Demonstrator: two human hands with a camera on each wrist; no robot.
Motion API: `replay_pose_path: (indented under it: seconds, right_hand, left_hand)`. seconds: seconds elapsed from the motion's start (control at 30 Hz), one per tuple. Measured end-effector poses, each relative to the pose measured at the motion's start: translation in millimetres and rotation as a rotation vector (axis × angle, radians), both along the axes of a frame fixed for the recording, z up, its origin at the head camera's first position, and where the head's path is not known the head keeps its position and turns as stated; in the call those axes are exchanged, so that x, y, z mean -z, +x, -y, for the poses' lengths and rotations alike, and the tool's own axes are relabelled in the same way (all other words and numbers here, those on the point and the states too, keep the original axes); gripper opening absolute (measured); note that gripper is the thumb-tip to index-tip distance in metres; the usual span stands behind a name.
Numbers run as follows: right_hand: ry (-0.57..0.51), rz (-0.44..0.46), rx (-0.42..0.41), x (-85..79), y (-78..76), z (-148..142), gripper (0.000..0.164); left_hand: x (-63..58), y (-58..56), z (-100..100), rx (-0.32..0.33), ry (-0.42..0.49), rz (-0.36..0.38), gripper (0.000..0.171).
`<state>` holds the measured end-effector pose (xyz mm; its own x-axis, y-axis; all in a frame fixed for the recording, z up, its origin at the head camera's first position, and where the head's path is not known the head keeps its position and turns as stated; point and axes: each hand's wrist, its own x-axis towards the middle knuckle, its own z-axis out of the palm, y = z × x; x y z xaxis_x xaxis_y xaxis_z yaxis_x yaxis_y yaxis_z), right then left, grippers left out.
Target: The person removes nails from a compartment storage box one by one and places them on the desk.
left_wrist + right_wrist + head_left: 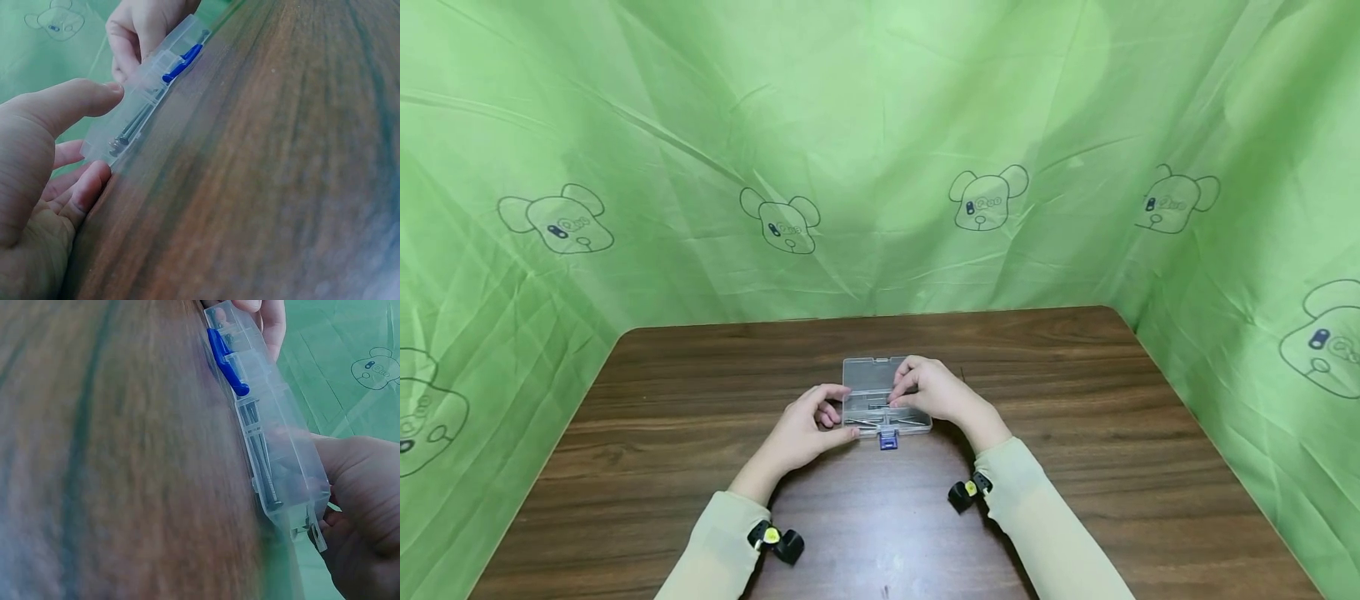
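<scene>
A clear plastic compartment box (865, 375) lies on the table with its lid raised at the back. Several thin metal nails or screws (132, 128) are inside, also visible through the wall in the right wrist view. A blue latch (888, 440) sticks out at the front. My left hand (805, 425) grips the box's left end, thumb at the front corner and fingers along the side. My right hand (936, 392) reaches over the right half, thumb and fingertips bent down into a compartment. Whether they pinch a nail I cannot tell.
The brown wood-grain table (1075, 417) spreads around the box. Green fabric (880, 275) printed with mouse-like heads hangs behind and at both sides. A black strap device sits on each sleeve, the left one (775, 540) low over the table.
</scene>
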<state>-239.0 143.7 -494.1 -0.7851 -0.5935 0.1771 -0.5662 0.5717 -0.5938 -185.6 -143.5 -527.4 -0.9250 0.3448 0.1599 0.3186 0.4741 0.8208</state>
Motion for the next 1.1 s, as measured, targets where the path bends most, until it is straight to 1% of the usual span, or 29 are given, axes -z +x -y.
replay_pose_path:
  seconds: [0.13, 0.37, 0.5, 0.73, 0.93, 1.1]
  right_hand:
    - [0.014, -0.017, -0.017, -0.7, 1.2, 0.2, 0.005]
    - [0.084, -0.1, -0.067, -5.0, 3.7, 0.0, 0.006]
    - [0.083, -0.142, -0.097, -5.8, 5.5, -1.1, 0.009]
    - [0.086, -0.155, -0.105, -4.1, 5.5, -1.9, 0.01]
    - [0.073, -0.204, -0.14, -6.9, 6.6, -2.9, 0.007]
    - [0.071, -0.19, -0.15, -11.2, 8.3, -2.6, 0.008]
  left_hand:
    - [0.0, 0.1, -0.2, 0.002, 0.003, -0.001, 0.068]
    - [-0.6, -0.3, -0.9, 0.011, 0.005, -0.007, 0.067]
    - [-0.8, -0.3, -1.2, 0.013, 0.001, -0.006, 0.068]
    - [-0.6, -0.2, 0.0, 0.012, -0.009, -0.002, 0.068]
    - [-0.4, -0.2, 0.2, 0.017, -0.007, -0.006, 0.068]
    - [-0.8, -0.4, 0.2, 0.019, -0.01, -0.014, 0.067]
